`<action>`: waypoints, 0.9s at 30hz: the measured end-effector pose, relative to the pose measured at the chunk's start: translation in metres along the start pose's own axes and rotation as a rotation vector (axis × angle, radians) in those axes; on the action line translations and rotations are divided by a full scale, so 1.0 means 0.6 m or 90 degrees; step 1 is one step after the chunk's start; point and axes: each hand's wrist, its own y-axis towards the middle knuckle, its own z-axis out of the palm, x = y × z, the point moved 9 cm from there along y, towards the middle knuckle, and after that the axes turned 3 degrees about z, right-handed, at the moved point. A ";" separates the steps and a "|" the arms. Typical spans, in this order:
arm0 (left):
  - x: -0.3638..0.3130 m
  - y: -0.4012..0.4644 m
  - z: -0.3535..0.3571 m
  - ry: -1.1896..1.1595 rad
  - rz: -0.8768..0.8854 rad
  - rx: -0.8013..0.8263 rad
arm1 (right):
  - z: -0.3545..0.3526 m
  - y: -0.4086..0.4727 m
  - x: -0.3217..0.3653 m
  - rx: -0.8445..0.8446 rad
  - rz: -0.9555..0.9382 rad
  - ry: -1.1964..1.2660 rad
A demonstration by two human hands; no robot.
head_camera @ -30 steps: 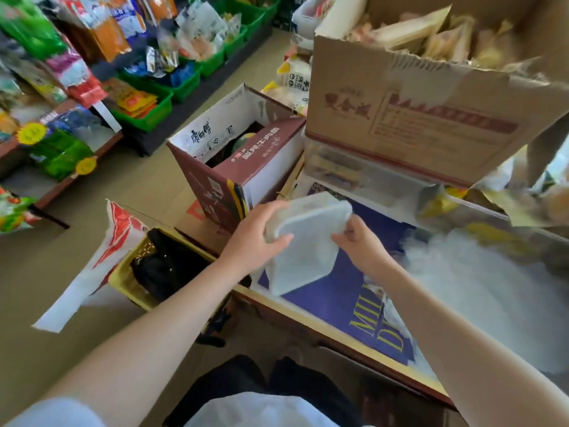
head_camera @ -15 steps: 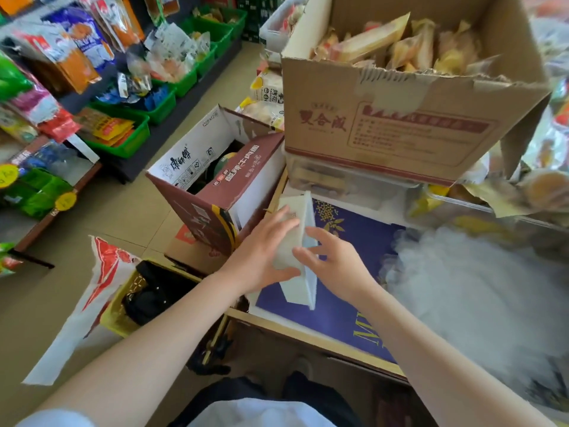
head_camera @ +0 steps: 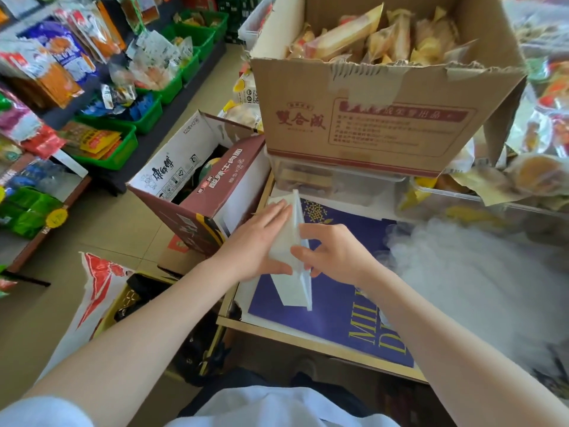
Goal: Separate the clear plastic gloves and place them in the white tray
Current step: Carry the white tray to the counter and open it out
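Here I have the white tray (head_camera: 294,272) held up on its edge between both hands, above the blue poster (head_camera: 348,291) that covers the bench (head_camera: 295,334). The tray is a pale, slightly translucent white, rectangular, with a thin raised rim; seen nearly edge-on, it runs from a top corner near the clear boxes down to a lower corner over the poster. My left hand (head_camera: 261,241) lies flat along its outer face, fingers stretched up the side and thumb hooked under near the middle, so that grip is grasping the tray. My right hand (head_camera: 332,254) meets it from the other side, thumb and forefinger pinching the rim, the other fingers loosely curled behind. I cannot tell whether anything lies inside the tray. To the right, a big heap of clear plastic gloves (head_camera: 480,278) rests on the bench as a cloudy, whitish, crinkled mass, just beside my right wrist. Behind the tray stands a large cardboard box (head_camera: 378,112) of wrapped snacks, set on clear plastic containers (head_camera: 335,177). Left of the bench an open maroon noodle carton (head_camera: 200,192) sits on the floor, and green bins (head_camera: 120,146) of packets line the shelf beyond.
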 end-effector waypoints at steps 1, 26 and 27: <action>0.002 -0.002 -0.001 -0.002 0.003 -0.003 | -0.002 -0.003 -0.005 0.002 -0.001 0.035; -0.009 -0.024 0.027 0.062 0.051 0.025 | -0.041 0.050 -0.111 -0.147 0.220 0.370; -0.004 -0.027 0.030 0.049 0.044 0.026 | -0.044 0.037 -0.121 -0.184 0.219 0.394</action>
